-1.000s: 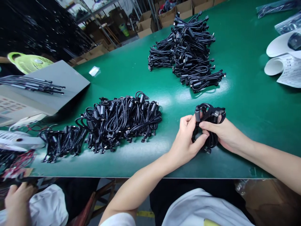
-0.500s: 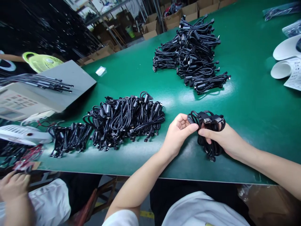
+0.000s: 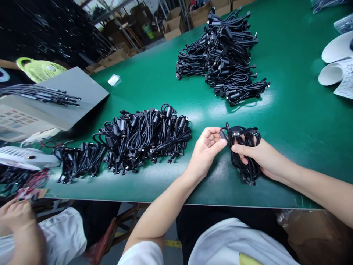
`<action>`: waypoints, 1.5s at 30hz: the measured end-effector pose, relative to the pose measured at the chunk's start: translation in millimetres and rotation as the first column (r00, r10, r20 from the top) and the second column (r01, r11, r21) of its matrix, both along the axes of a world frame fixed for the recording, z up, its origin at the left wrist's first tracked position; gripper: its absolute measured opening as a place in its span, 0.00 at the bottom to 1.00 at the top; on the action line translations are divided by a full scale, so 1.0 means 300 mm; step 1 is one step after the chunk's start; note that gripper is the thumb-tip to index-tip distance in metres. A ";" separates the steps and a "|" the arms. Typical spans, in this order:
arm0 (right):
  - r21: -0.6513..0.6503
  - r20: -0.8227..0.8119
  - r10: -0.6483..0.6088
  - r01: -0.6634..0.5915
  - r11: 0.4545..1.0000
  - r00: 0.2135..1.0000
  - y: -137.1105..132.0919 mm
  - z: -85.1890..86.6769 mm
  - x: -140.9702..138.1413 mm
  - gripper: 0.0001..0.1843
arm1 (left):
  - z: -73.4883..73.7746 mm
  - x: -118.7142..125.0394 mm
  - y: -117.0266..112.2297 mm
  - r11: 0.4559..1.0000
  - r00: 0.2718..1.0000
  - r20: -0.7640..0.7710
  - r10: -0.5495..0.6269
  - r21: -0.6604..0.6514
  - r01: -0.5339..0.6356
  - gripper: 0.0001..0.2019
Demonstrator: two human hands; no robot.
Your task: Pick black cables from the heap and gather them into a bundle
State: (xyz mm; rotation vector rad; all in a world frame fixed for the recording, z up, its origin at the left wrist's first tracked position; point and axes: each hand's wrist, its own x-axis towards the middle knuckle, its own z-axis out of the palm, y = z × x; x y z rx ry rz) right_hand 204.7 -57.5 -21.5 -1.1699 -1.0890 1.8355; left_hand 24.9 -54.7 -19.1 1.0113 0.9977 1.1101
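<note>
My right hand (image 3: 255,152) is closed round a bundle of black cables (image 3: 242,165), held just over the green table near its front edge. A flat metal-tipped plug (image 3: 236,134) shows at the top of the bundle. Between thumb and fingers, my left hand (image 3: 206,147) pinches the thick dark cylinder (image 3: 223,136) on one cable at the bundle's left side. To the left of my hands lies a heap of coiled black cables (image 3: 146,136). Another stack of bundled black cables (image 3: 226,55) lies farther back.
The green table (image 3: 154,81) carries a grey boxy machine (image 3: 74,95) at left, with dark cables on top. A white fan-like object (image 3: 30,157) sits beside a smaller cable pile (image 3: 81,160). Another person's hand (image 3: 18,213) is at lower left. White curled sheets (image 3: 335,71) lie at right.
My left hand has drawn slightly left with the pinched cylinder, away from the bundle. The plugs at the bundle's top have turned and spread. The whole view has shifted a little.
</note>
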 end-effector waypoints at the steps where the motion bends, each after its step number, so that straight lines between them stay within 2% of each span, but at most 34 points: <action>1: -0.003 -0.005 -0.001 0.001 1.000 1.000 -0.001 0.000 -0.002 0.17 | -0.001 0.000 0.000 0.999 1.000 -0.015 -0.005 0.033 0.006 0.17; 5: -0.006 -0.056 -0.017 0.017 1.000 0.998 0.001 0.003 -0.007 0.17 | -0.004 0.003 -0.001 0.995 1.000 -0.007 -0.026 0.095 0.027 0.15; 9: -0.039 -0.170 -0.091 0.085 0.996 0.981 0.024 0.028 0.008 0.18 | 0.010 0.010 -0.014 0.996 0.996 0.007 -0.087 0.034 0.086 0.16; 11: -0.052 -0.206 -0.166 0.159 0.986 0.964 0.040 0.046 0.022 0.19 | 0.021 0.017 -0.027 0.981 0.981 -0.025 -0.194 -0.033 0.193 0.17; 14: -0.043 -0.228 -0.260 0.257 0.966 0.938 0.053 0.068 0.039 0.22 | 0.028 0.031 -0.049 0.909 0.913 -0.078 -0.401 -0.154 0.387 0.19; 17: 0.017 -0.227 -0.279 0.290 0.957 0.933 0.048 0.079 0.045 0.18 | 0.016 0.040 -0.065 0.868 0.865 -0.131 -0.484 -0.196 0.456 0.16; 20: 0.095 -0.237 -0.247 0.275 0.957 0.940 0.034 0.088 0.042 0.15 | -0.007 0.039 -0.070 0.872 0.853 -0.189 -0.486 -0.175 0.458 0.13; 23: 0.124 -0.245 -0.241 0.276 0.953 0.939 0.026 0.100 0.036 0.16 | -0.020 0.037 -0.071 0.872 0.849 -0.208 -0.486 -0.168 0.459 0.13; 28: 0.109 -0.222 -0.248 0.276 0.955 0.943 0.030 0.100 0.036 0.16 | -0.005 0.035 -0.063 0.875 0.849 -0.215 -0.483 -0.163 0.457 0.13; 30: 0.128 -0.191 -0.251 0.277 0.952 0.949 0.031 0.090 0.042 0.14 | 0.007 0.030 -0.052 0.883 0.869 -0.164 -0.467 -0.126 0.452 0.20; 32: 0.171 -0.106 -0.241 0.257 0.951 0.965 0.028 0.075 0.048 0.13 | 0.017 0.024 -0.040 0.916 0.912 -0.087 -0.402 -0.039 0.400 0.32; 33: 0.198 -0.038 -0.223 0.226 0.954 0.974 0.025 0.068 0.051 0.13 | 0.021 0.021 -0.035 0.936 0.935 -0.054 -0.351 0.015 0.352 0.35; 37: 0.231 0.254 -0.081 0.021 0.973 0.964 0.004 0.053 0.044 0.15 | 0.026 0.025 -0.027 0.974 0.981 -0.005 -0.194 0.118 0.193 0.27; 39: 0.213 0.318 -0.044 -0.026 0.977 0.947 -0.006 0.058 0.034 0.16 | 0.026 0.029 -0.027 0.983 0.991 0.004 -0.130 0.134 0.129 0.23; 41: 0.201 0.358 -0.036 -0.040 0.979 0.933 -0.011 0.069 0.024 0.15 | 0.028 0.027 -0.027 0.982 0.997 0.018 -0.072 0.175 0.067 0.24; 43: 0.213 0.404 -0.047 -0.044 0.976 0.914 -0.014 0.081 0.018 0.14 | 0.034 0.019 -0.026 0.973 0.996 0.014 -0.086 0.214 0.080 0.30; 45: 0.259 0.446 -0.075 -0.048 0.965 0.892 -0.016 0.090 0.017 0.13 | 0.040 0.007 -0.025 0.959 0.987 -0.011 -0.158 0.235 0.156 0.36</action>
